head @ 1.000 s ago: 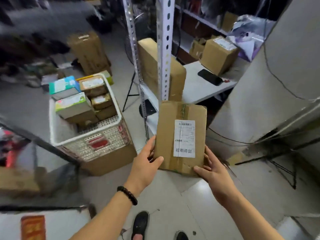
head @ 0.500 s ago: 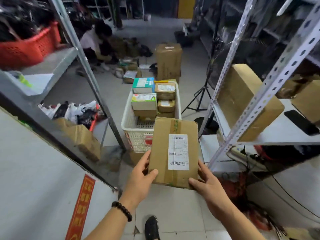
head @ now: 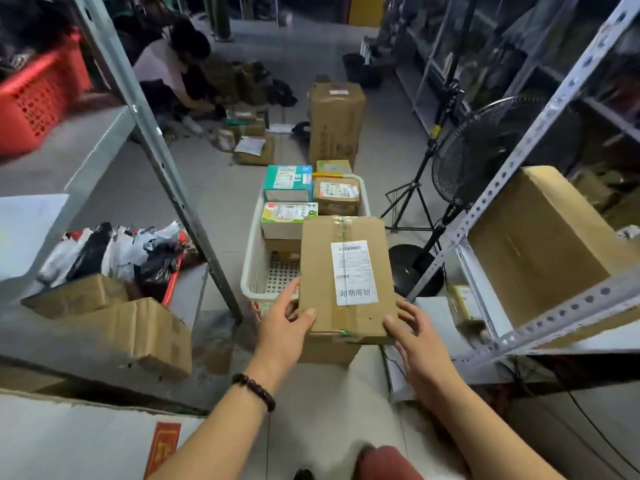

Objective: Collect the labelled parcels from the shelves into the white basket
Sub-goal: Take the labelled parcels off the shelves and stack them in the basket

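I am looking down a narrow storeroom aisle with a pale tiled floor (head: 311,403) and grey metal racks on both sides.

In the middle of my view is a flat brown parcel (head: 318,271) with a white shipping label (head: 353,271) on its top face. It is held up in the air over the near end of the white basket (head: 251,268). My left hand (head: 282,329) grips the parcel's near left corner, with the thumb lying on the top face and the fingers curled along the side edge. My right hand (head: 417,337) grips the near right corner, thumb against the edge. Its fingers pass behind the parcel, so I cannot see them fully. A dark bead bracelet (head: 254,391) sits on the left wrist.

The basket rests on a brown carton (head: 325,353) on the floor. Inside it, at the far end, are a teal box (head: 287,181), a green and white box (head: 289,216) and a taped brown parcel (head: 336,195), each with a label. The perforated bottom near me is bare. Just beyond the basket stands a tall carton (head: 334,123).

To the right a black pedestal fan (head: 485,150) stands beside the rack, and a large plain cardboard box (head: 540,244) lies on the right shelf. On the left shelf are plastic mailer bags (head: 114,251) and two brown boxes (head: 128,330), with a red crate (head: 38,98) on the shelf above. Further back a person (head: 169,67) crouches among small parcels on the floor.
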